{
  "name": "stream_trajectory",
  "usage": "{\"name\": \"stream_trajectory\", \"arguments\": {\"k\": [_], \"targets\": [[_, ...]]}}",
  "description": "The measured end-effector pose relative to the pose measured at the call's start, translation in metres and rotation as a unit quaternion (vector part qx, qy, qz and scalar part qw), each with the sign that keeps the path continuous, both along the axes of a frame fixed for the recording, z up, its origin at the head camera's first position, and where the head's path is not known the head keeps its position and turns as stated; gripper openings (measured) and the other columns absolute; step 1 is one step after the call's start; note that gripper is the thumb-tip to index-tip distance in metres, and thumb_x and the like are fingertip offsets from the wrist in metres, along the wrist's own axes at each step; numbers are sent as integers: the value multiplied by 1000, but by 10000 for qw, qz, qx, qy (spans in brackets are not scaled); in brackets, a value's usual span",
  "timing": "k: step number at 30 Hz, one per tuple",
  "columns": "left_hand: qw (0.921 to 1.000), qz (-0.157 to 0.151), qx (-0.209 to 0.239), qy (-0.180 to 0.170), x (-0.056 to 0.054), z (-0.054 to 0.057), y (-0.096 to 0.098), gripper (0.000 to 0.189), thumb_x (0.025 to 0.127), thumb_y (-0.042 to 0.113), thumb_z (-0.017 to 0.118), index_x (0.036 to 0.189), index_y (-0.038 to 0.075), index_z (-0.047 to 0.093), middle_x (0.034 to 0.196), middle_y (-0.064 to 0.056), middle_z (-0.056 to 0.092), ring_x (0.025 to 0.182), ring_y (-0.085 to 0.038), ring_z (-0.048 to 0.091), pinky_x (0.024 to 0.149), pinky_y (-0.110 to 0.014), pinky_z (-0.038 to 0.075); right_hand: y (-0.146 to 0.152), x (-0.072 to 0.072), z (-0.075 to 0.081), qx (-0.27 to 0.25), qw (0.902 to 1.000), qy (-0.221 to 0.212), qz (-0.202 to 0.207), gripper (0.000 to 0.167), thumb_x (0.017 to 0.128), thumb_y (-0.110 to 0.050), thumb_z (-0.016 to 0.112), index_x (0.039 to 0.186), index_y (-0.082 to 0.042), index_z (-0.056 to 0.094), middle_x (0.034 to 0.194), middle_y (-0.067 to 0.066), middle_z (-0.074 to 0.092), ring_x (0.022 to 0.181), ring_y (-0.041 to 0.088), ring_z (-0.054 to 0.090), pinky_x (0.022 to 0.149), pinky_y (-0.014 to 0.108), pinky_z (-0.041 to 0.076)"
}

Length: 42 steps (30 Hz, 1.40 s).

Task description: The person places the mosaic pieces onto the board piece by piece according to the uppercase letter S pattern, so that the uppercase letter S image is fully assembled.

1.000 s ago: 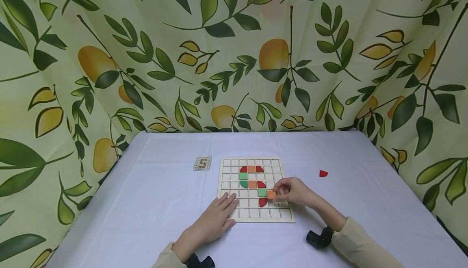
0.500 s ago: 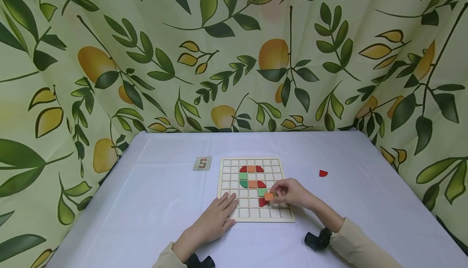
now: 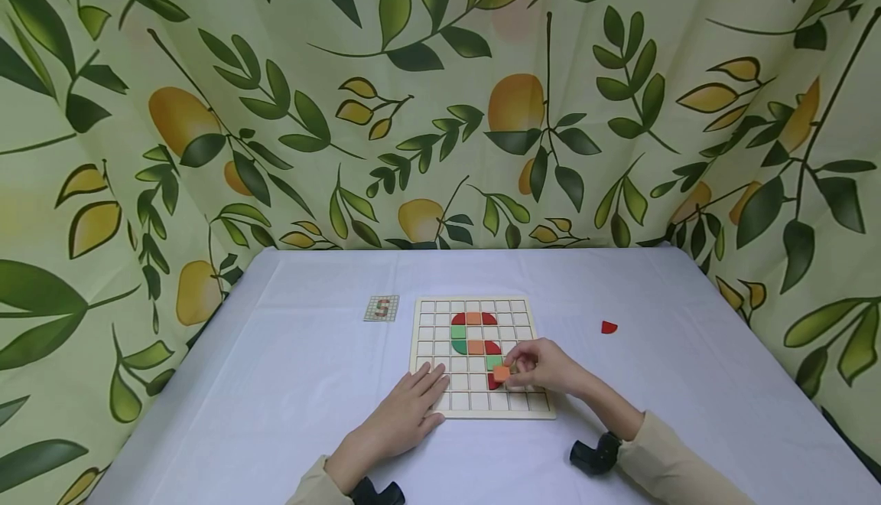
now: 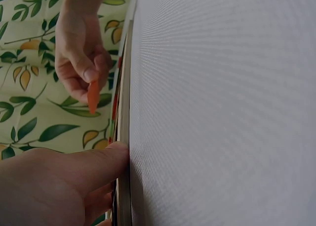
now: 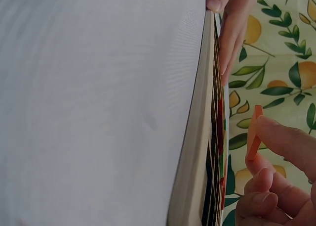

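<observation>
In the head view my right hand (image 3: 549,366) pinches an orange square tile (image 3: 501,373) between thumb and fingers. The right wrist view shows this orange tile (image 5: 255,133) held tilted, apart from the board's surface. Below it is a wooden grid board (image 3: 475,405), where red, orange and green pieces form a curved S-like line. The tile partly covers a red rounded piece (image 3: 492,383), just under a green square (image 3: 494,363). My left hand (image 3: 404,412) rests on the board's near left corner with fingers stretched out, its thumb (image 4: 106,161) at the near edge.
A small pattern card (image 3: 381,308) with an S on a grid lies left of the board. A loose red quarter-round piece (image 3: 609,327) lies to the right on the white-covered table (image 3: 275,352). A leaf-patterned curtain (image 3: 440,145) hangs behind.
My right hand has moved slightly left and nearer with the orange tile, from beside the green square to over the red piece. My left hand has stayed in place.
</observation>
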<state>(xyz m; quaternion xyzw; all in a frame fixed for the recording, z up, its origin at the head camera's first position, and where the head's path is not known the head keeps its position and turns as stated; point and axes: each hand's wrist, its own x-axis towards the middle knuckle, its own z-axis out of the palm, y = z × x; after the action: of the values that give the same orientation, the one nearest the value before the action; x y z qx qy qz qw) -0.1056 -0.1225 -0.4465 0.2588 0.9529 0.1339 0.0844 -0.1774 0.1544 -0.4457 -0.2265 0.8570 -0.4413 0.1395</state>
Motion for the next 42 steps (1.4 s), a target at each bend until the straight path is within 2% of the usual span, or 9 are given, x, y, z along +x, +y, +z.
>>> {"name": "stream_trajectory", "arguments": {"k": [13, 33, 42], "targets": [[10000, -23, 7, 0, -1, 0, 0, 54, 98, 33, 49, 147, 11, 40, 158, -6, 34, 149, -30, 28, 120, -52, 28, -8, 0, -3, 89, 9999, 129, -14, 27, 76, -18, 81, 92, 0, 69, 63, -5, 49, 58, 0, 42, 52, 14, 35], [10000, -57, -57, 53, -1, -1, -1, 54, 99, 34, 49, 147, 12, 40, 159, -6, 34, 149, -30, 28, 119, -52, 28, -22, 3, -2, 78, 9998, 125, -123, 20, 75, -13, 80, 86, 0, 68, 62, -6, 47, 56, 1, 40, 52, 14, 34], [9999, -79, -39, 56, -1, 0, -2, 54, 98, 33, 50, 147, 11, 41, 158, -6, 35, 149, -30, 29, 119, -52, 29, -31, 4, -2, 204, 9990, 387, -96, 20, 75, -14, 81, 85, 0, 70, 58, -7, 41, 54, 1, 37, 52, 15, 33]]}}
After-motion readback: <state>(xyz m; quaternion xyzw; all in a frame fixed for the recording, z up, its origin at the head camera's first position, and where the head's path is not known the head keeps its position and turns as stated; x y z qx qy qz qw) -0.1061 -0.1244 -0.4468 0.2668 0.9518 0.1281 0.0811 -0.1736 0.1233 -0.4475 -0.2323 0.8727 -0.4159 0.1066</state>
